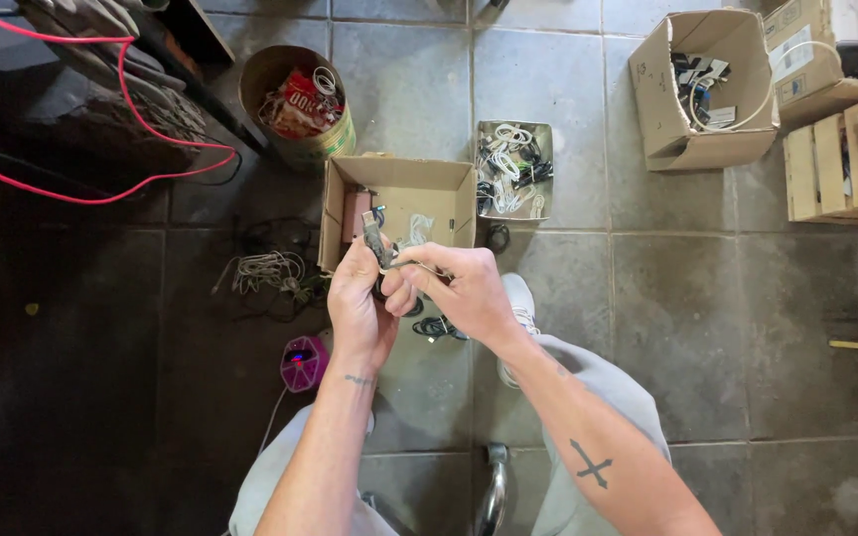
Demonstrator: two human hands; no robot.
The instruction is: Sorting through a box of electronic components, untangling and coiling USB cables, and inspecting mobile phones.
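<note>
A small grey plug on a cable is pinched between fingers of the left hand and right hand, above an open cardboard box on the tiled floor. Beside it, a small tray is filled with white cables; a round tin holds red wrappers.

Got a small grey plug pinched in my left hand, right hand holding its thin cable. Open cardboard box sits just past my fingers, little tray of white cables beside it on the floor.
</note>
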